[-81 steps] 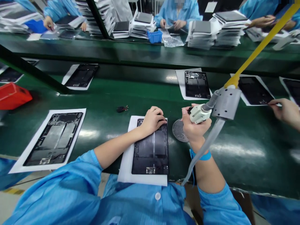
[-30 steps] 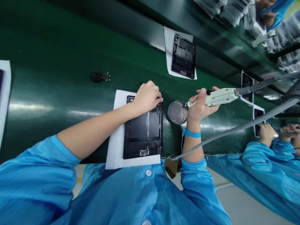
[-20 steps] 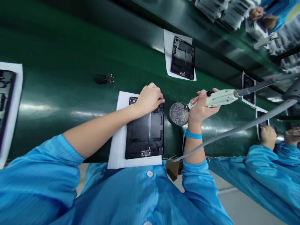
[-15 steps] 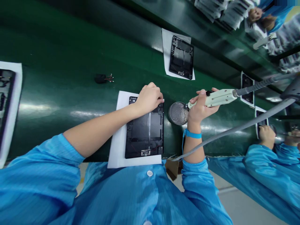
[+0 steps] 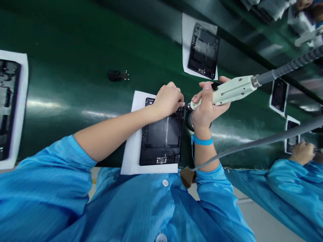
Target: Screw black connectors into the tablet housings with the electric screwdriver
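A black tablet back housing point(image 5: 163, 137) lies on a white foam sheet point(image 5: 133, 148) at the near edge of the green conveyor belt point(image 5: 75, 67). My left hand point(image 5: 168, 100) rests curled on the housing's far right corner, fingers pressed together; what they pinch is hidden. My right hand point(image 5: 205, 107) is closed round a pale electric screwdriver point(image 5: 232, 90), whose tip points at that same corner beside my left fingers. A round metal mesh dish point(image 5: 190, 120) sits mostly hidden under my right hand.
A small black part with red wires point(image 5: 117, 75) lies loose on the belt. More housings on white sheets lie at the left point(image 5: 8, 107) and farther along point(image 5: 204, 50). A co-worker's hand point(image 5: 301, 153) works at the right. The screwdriver's grey hose point(image 5: 252, 143) crosses the belt.
My right hand has carried the screwdriver left from over the mesh dish to the housing's far right corner, next to my left fingers. The view has shifted slightly closer.
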A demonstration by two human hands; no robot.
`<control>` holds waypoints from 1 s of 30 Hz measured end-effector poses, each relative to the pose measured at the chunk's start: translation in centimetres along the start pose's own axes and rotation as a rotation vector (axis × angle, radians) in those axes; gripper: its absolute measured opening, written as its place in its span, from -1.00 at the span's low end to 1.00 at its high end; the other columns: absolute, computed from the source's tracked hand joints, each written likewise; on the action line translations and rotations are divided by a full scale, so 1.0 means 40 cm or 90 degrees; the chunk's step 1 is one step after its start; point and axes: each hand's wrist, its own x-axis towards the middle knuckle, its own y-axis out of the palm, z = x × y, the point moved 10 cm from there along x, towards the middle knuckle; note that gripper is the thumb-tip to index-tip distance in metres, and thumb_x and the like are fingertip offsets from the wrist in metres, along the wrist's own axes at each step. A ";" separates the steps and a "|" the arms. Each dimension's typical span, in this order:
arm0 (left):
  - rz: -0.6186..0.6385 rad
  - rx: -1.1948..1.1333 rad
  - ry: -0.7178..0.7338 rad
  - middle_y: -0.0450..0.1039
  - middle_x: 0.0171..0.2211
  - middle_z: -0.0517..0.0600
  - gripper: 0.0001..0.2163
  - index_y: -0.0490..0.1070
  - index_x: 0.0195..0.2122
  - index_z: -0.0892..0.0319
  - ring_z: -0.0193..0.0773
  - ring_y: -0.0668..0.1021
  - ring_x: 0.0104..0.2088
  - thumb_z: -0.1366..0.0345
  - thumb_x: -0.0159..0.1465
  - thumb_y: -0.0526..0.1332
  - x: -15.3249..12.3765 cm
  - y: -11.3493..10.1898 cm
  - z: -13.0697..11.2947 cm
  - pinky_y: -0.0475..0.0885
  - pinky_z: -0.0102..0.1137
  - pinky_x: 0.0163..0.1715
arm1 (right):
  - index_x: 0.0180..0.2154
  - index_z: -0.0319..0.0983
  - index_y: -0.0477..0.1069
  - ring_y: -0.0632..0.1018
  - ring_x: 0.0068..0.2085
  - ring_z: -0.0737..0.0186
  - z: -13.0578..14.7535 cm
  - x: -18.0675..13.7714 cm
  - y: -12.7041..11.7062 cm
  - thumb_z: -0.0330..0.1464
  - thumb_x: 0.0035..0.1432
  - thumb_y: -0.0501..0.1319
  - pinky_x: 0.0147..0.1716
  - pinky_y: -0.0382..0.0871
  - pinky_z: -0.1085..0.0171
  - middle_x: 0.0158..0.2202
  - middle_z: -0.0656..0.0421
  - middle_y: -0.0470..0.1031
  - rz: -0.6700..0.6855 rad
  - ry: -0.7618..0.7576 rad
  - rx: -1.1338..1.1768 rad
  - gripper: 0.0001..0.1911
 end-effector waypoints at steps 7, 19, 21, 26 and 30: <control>-0.004 -0.010 0.016 0.62 -0.22 0.14 -0.80 0.80 -0.19 0.09 0.21 0.49 0.17 0.19 0.52 0.39 -0.003 0.013 0.004 0.42 0.03 0.19 | 0.33 0.01 0.31 0.59 -0.48 0.31 -0.037 0.003 -0.008 0.18 0.52 0.20 -0.46 0.61 0.17 -0.13 0.16 0.57 0.006 -0.010 -0.040 -0.41; 0.001 0.008 0.016 0.64 -0.20 0.15 -0.84 0.81 -0.20 0.10 0.19 0.50 0.13 0.30 0.50 0.40 -0.006 -0.002 -0.008 0.41 0.01 0.13 | 0.35 -0.01 0.28 0.56 -0.48 0.31 -0.052 -0.024 0.032 0.16 0.50 0.22 -0.46 0.62 0.17 -0.20 0.21 0.49 0.029 0.025 0.018 -0.39; -0.008 0.016 0.022 0.66 -0.20 0.14 -0.86 0.81 -0.19 0.07 0.17 0.51 0.11 0.29 0.49 0.42 -0.007 -0.004 -0.005 0.41 -0.01 0.11 | 0.36 -0.01 0.26 0.53 -0.50 0.33 -0.043 -0.009 0.008 0.15 0.51 0.21 -0.47 0.60 0.17 -0.19 0.21 0.51 0.021 0.015 0.007 -0.39; -0.024 -0.003 0.030 0.70 -0.21 0.11 -0.86 0.80 -0.25 0.05 0.15 0.53 0.09 0.28 0.48 0.46 -0.006 0.004 0.006 0.40 -0.01 0.11 | 0.31 0.05 0.29 0.44 -0.55 0.36 -0.010 0.061 -0.150 0.07 0.52 0.22 -0.47 0.54 0.21 -0.26 0.29 0.44 -0.072 -0.053 -0.015 -0.51; -0.017 -0.002 0.029 0.71 -0.20 0.11 -0.86 0.80 -0.24 0.08 0.13 0.52 0.09 0.29 0.49 0.45 -0.007 0.003 0.002 0.40 -0.01 0.11 | 0.24 0.03 0.28 0.38 -0.56 0.38 -0.042 0.096 -0.240 0.03 0.45 0.31 -0.47 0.49 0.22 -0.21 0.31 0.49 -0.141 -0.067 -0.008 -0.52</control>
